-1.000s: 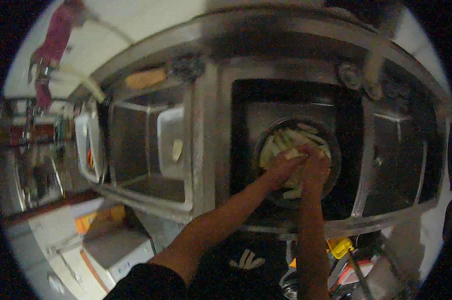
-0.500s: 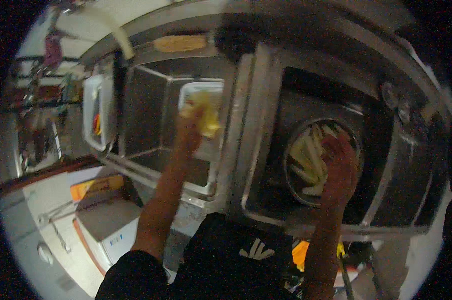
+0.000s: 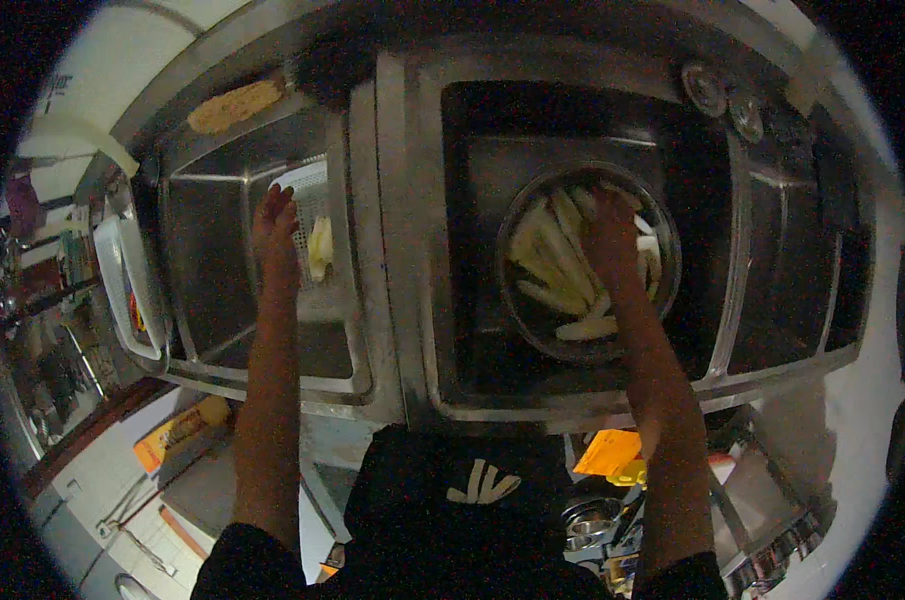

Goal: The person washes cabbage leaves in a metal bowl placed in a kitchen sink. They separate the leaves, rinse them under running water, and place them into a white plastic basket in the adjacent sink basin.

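A round metal bowl (image 3: 504, 262) stands in the right sink basin, full of long, pale yellow-green peeled vegetable pieces (image 3: 547, 250) whose exact kind I cannot make out. Down among them reaches my right hand (image 3: 610, 240); its fingertips are dim and partly hidden, so their grip does not show. In the left basin is a white perforated basket (image 3: 307, 180) with a pale piece (image 3: 320, 248) lying in it. My left hand (image 3: 276, 232) hovers at the basket's left side, fingers a little bent and apart, holding nothing.
A metal divider (image 3: 404, 240) separates the two basins. On the back ledge lies a tan, rough-surfaced oblong thing (image 3: 234, 107). A white tub (image 3: 127, 290) stands at the far left. Two round metal strainers (image 3: 705, 88) sit at the back right. An orange packet (image 3: 609, 453) is below the sink's front edge.
My left hand has let go of the pale pieces, and one lies in the basket. My right hand stays in the bowl. The whole view has shifted, with the sinks now further left.
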{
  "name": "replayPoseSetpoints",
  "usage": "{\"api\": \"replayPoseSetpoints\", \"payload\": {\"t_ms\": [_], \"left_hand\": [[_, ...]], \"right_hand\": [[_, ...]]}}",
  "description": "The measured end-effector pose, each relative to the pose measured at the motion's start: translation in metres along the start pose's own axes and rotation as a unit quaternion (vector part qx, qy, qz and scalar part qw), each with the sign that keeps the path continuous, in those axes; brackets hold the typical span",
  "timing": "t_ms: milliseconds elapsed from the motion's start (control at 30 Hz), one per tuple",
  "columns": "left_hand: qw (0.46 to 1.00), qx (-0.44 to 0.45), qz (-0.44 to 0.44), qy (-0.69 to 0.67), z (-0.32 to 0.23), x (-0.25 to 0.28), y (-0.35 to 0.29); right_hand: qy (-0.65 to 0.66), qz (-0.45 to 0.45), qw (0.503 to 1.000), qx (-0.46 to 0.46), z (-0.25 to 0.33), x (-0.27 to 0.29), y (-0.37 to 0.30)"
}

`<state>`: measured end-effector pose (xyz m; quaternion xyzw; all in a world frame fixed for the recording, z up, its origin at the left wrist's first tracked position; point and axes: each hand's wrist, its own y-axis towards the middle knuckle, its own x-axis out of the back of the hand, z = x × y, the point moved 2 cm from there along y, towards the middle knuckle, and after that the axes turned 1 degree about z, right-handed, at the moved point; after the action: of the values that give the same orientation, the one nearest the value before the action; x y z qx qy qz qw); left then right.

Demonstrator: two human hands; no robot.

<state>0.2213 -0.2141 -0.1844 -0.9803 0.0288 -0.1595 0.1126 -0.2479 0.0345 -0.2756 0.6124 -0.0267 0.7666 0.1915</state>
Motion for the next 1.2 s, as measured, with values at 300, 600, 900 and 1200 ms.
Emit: {"api": "replayPoseSetpoints", "payload": {"t_ms": [300,600,900,1200], "left_hand": [[0.91,-0.135,0.389,0.05,-0.074,-0.213,-0.143],[0.566,-0.491,0.492,0.443,0.017,-0.349,-0.124],[0.543,-0.305,0.624,0.472,-0.02,-0.341,-0.117],[0.791,-0.015,0.56,0.247,0.024,-0.332,-0.099]], "right_hand": [[0.155,0.08,0.964,-0.202,-0.029,0.047,-0.009],[0.509,-0.014,0.774,-0.377,-0.061,0.095,-0.086],[0.578,0.039,0.722,-0.378,-0.057,0.047,-0.116],[0.552,0.109,0.668,-0.486,-0.082,0.028,-0.122]]}}
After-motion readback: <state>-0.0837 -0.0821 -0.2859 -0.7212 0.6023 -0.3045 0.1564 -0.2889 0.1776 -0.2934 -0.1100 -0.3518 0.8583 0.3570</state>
